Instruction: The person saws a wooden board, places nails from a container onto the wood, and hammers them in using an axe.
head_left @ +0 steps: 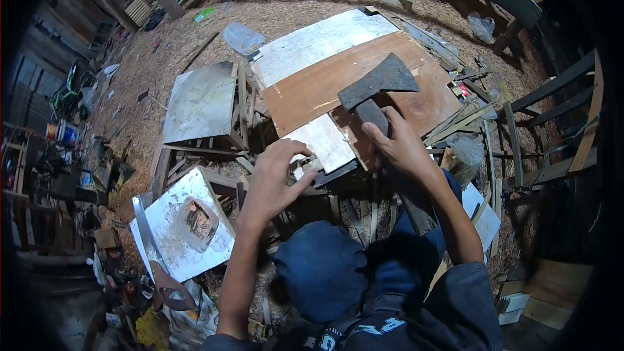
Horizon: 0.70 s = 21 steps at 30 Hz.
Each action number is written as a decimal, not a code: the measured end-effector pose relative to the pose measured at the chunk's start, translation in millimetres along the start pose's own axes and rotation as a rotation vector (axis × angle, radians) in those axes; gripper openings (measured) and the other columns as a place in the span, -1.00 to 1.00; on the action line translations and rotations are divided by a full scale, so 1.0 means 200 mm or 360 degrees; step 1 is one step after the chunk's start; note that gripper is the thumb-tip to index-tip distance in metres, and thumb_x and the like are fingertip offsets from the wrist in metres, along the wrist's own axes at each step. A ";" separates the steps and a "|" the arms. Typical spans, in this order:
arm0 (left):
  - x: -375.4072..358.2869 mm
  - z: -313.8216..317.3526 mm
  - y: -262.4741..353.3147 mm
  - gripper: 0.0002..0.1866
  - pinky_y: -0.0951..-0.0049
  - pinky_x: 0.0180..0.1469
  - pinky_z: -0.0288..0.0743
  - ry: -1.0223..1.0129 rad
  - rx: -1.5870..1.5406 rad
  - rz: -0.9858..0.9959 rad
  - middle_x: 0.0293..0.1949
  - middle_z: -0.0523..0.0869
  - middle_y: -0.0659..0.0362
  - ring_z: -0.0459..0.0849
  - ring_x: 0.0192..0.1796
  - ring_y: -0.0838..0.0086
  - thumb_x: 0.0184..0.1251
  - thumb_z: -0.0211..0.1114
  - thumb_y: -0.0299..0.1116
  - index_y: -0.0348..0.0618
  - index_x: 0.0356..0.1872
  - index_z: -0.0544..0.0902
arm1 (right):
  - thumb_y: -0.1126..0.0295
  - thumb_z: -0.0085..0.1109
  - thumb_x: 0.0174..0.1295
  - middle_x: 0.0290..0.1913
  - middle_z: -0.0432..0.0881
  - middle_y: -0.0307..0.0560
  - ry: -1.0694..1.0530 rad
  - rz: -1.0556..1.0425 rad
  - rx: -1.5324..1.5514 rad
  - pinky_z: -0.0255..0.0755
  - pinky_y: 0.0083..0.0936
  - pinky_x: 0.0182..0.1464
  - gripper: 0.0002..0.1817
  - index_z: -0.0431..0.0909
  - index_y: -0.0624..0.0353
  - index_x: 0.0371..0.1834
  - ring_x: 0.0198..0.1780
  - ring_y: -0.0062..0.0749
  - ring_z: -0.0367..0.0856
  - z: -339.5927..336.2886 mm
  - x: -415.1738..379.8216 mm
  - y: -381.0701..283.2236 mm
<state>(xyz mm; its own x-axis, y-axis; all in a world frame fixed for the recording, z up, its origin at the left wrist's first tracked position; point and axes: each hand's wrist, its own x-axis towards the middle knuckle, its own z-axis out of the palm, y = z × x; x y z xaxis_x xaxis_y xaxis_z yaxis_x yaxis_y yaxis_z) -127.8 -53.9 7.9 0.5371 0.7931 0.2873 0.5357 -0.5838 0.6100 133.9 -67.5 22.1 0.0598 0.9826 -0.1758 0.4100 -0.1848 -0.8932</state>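
In right-hand fingers (397, 122), an axe (378, 84).

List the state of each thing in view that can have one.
Axe: held, unsheathed.
Right hand: closed on the axe's handle, near the head.
Left hand: curled, thumb and fingers parted; whether it grips anything is unclear.
Handsaw: set down, not held.
Oval container: uncovered, small bits inside.
Brown panel: lying flat.
Plastic bag at upper right: crumpled, on the ground.
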 end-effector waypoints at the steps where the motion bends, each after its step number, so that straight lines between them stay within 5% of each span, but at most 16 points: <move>1: -0.01 0.01 0.00 -0.68 0.20 0.24 0.40 0.0014 0.0021 0.0055 -0.02 0.67 0.03 0.61 0.13 0.11 0.16 0.45 -0.37 -0.20 -0.08 0.61 | 0.15 0.20 0.40 -0.45 0.67 0.18 0.0016 -0.0040 -0.0028 0.54 -0.32 -0.51 -0.51 0.37 0.43 0.05 -0.58 -0.23 0.70 0.00 0.01 0.02; 12: -0.19 -0.19 0.12 -0.85 0.31 0.11 0.46 0.0336 -0.0122 -0.0278 -0.14 0.72 0.08 0.67 -0.01 0.22 0.26 0.33 -0.48 -0.22 -0.17 0.65 | 0.22 0.22 0.41 -0.54 0.58 -0.15 0.0013 -0.0135 -0.0135 0.42 -0.55 -0.57 -0.60 0.41 0.32 0.08 -0.63 -0.54 0.55 0.02 -0.04 -0.05; 16: -0.39 -0.32 0.15 -0.87 0.49 -0.06 0.44 0.0590 -0.0254 -0.0744 -0.28 0.74 0.18 0.66 -0.18 0.50 0.30 0.33 -0.47 -0.24 -0.18 0.67 | 0.27 0.26 0.37 -0.52 0.59 -0.08 -0.0244 -0.0155 -0.0078 0.42 -0.53 -0.60 -0.55 0.36 0.35 0.14 -0.63 -0.49 0.58 0.10 -0.08 -0.19; 17: -0.43 -0.37 0.17 -0.89 0.35 -0.09 0.49 0.0691 -0.0081 -0.0696 -0.27 0.72 0.09 0.68 -0.19 0.29 0.26 0.35 -0.49 -0.22 -0.21 0.68 | 0.26 0.31 0.34 -0.47 0.61 -0.04 -0.0285 -0.0268 -0.0168 0.43 -0.49 -0.56 -0.52 0.36 0.35 0.13 -0.62 -0.47 0.58 0.13 -0.10 -0.25; 21: -0.66 -0.52 0.16 -0.88 0.46 -0.19 0.46 0.1011 -0.0011 -0.1002 -0.30 0.73 0.15 0.62 -0.30 0.49 0.28 0.33 -0.52 -0.25 -0.19 0.70 | 0.21 0.44 0.20 -0.38 0.64 0.04 -0.0467 -0.0406 -0.0279 0.47 -0.36 -0.37 -0.43 0.39 0.32 0.11 -0.47 -0.34 0.65 0.32 -0.11 -0.39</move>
<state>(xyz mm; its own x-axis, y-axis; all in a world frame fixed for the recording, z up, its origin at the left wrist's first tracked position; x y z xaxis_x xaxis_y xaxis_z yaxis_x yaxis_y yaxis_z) -248.5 -159.6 66.6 -0.3182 0.9141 0.2515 0.6046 -0.0087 0.7965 42.3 -76.7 69.2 -0.3150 0.9447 -0.0914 0.5282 0.0944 -0.8439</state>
